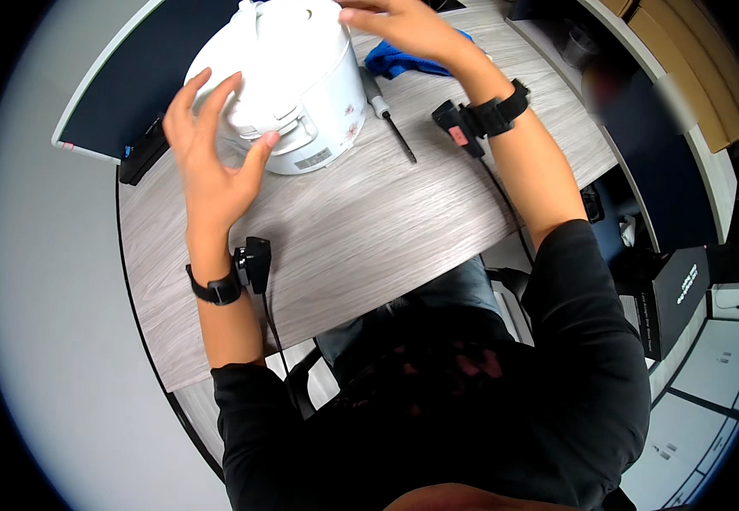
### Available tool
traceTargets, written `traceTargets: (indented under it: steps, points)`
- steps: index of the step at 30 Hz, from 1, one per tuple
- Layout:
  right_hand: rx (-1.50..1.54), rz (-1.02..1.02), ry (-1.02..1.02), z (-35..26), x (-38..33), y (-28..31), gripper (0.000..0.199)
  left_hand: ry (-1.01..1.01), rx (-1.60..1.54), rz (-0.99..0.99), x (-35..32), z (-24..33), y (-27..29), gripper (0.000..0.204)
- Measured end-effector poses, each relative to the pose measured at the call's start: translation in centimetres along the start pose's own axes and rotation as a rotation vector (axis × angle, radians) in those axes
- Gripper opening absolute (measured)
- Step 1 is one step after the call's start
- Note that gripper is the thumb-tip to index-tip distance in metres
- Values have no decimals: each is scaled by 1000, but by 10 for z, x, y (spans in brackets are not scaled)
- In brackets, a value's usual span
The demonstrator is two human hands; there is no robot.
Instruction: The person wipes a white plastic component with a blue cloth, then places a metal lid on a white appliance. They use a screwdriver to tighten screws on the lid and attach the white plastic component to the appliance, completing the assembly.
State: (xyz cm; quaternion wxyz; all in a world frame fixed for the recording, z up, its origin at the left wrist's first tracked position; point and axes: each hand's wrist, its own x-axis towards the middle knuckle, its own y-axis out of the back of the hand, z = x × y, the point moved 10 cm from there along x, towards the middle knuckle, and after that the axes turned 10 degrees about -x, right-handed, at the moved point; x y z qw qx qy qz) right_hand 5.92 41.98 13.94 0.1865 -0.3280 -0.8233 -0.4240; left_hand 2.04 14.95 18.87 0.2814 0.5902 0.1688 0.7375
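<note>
A white rice cooker [301, 77] with a small flower print stands at the far side of a grey wood-grain table [361, 230]. My left hand [212, 153] is spread open against the cooker's near left side, thumb close to its front latch, fingers apart. My right hand [403, 25] lies flat on the cooker's lid at its far right edge. Neither hand grips anything. Each wrist carries a black strap with a small black device and a cable.
A screwdriver [391, 119] with a grey handle lies right of the cooker. A blue cloth [399, 60] sits behind it. A flat black object [143, 153] rests at the table's left edge beside a dark partition [139, 77]. Boxes and cabinets stand to the right.
</note>
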Motion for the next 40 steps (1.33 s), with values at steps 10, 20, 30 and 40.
traceTargets:
  steps: [10,20,30,40]
  points:
    - [-904,-263,-18,91,-34,-23,84,-162,77,40,7,46,-40,28]
    - [-973,-214,-116,101,-28,-24,54,-105,115,49,-1,44,-52,20]
    - [-512,298,-2,2,-17,83,27,-159,63,65,-3,38,-46,19]
    - [-470,158,477,-146,-19,43,52,-172,-279,-10,-5,36,-12,28]
